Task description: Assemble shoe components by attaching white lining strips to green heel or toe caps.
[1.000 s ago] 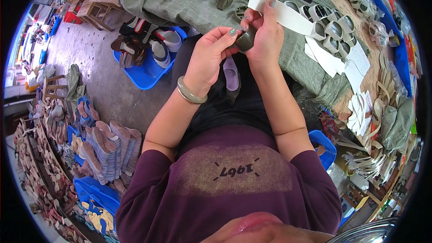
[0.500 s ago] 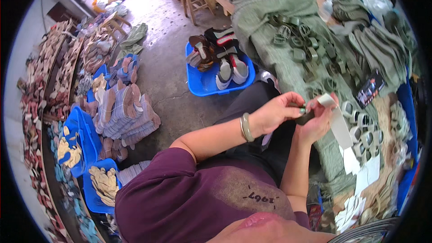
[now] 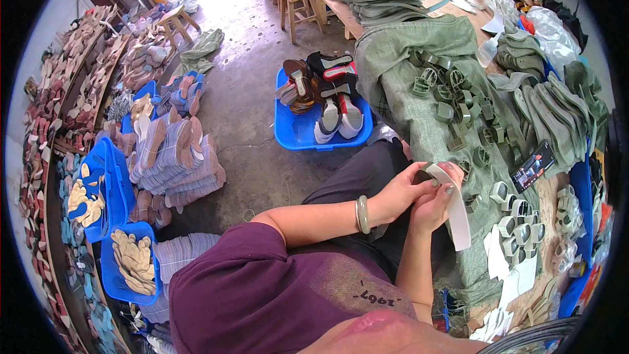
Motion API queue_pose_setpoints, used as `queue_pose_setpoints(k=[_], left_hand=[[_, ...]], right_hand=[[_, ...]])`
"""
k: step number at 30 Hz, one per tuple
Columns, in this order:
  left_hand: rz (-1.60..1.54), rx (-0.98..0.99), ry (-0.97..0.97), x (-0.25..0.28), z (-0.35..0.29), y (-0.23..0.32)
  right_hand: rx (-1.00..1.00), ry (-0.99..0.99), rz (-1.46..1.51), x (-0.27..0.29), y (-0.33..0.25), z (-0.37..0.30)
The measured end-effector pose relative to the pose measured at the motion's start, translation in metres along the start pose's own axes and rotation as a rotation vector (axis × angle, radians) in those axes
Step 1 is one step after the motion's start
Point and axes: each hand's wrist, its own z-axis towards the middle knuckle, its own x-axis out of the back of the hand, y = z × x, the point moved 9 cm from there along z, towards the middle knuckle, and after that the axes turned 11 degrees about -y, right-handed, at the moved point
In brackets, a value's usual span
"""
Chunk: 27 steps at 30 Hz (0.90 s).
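My left hand (image 3: pixel 398 195), with a pale bangle (image 3: pixel 362 214) on its wrist, meets my right hand (image 3: pixel 430 211) above my lap. Between them is a small dark green piece (image 3: pixel 424 174), mostly hidden by the fingers. A long pale strip (image 3: pixel 461 226) curves over the top of my right hand and hangs down beside it. The fingers of both hands are closed, the left ones pinching at the dark piece and the right ones round the strip. Right of my hands lie several pale, heel-shaped pieces (image 3: pixel 522 231) with white linings.
Dark green heel-shaped pieces (image 3: pixel 458 95) are scattered on a green cloth (image 3: pixel 393 69). A phone (image 3: pixel 534 166) and white sheets (image 3: pixel 519 280) lie at the right. Shoes sit in a blue basin (image 3: pixel 288 132) on the floor; bundled striped soles (image 3: pixel 177 157) are stacked at the left.
Both hands have come lower and slightly left, closer to my body, and are nearer together. The strip now bends over the right hand. The view has shifted a little.
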Motion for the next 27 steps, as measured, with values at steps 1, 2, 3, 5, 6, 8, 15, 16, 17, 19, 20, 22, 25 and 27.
queue_pose_setpoints(k=[1,2,3,5,6,8,15,16,17,19,20,22,25,27], left_hand=[[-0.064,0.018,-0.038,0.001,-0.001,0.003],[-0.128,0.036,-0.075,0.002,-0.002,0.007],[-0.192,0.055,-0.112,0.001,-0.005,0.010],[-0.202,0.016,-0.152,0.003,-0.009,0.018],[-0.113,0.043,-0.206,0.004,-0.008,0.019],[-0.027,0.071,-0.252,0.005,-0.011,0.016],[0.053,0.084,-0.084,0.016,-0.004,0.022],[-0.023,0.056,-0.059,0.009,-0.002,0.032],[-0.043,0.065,-0.090,0.000,0.000,0.040],[-0.091,0.051,-0.159,-0.002,0.011,0.038],[-0.132,0.053,-0.166,-0.008,0.014,0.037],[-0.200,0.052,-0.149,-0.015,0.025,0.030],[-0.250,0.059,-0.143,-0.023,0.036,0.012],[-0.262,0.077,-0.145,-0.028,0.035,0.006]], right_hand=[[-0.096,0.022,0.220,0.002,0.011,0.001],[-0.193,0.044,0.441,0.001,0.021,0.001],[-0.263,0.109,0.520,0.003,0.021,0.002],[-0.266,0.091,0.604,-0.002,0.012,0.009],[-0.266,0.089,0.603,-0.003,0.008,0.009],[-0.288,-0.038,0.664,-0.017,0.000,0.007],[-0.341,0.151,0.490,0.022,0.008,-0.002],[-0.372,0.176,0.480,0.028,0.008,0.000],[-0.403,0.198,0.477,0.030,0.007,0.002],[-0.459,0.171,0.521,0.032,0.006,0.002],[-0.431,0.159,0.512,0.037,0.006,0.003],[-0.366,0.151,0.586,0.042,0.005,0.007],[-0.361,0.137,0.546,0.057,0.006,0.001],[-0.383,0.156,0.483,0.063,0.008,-0.005]])
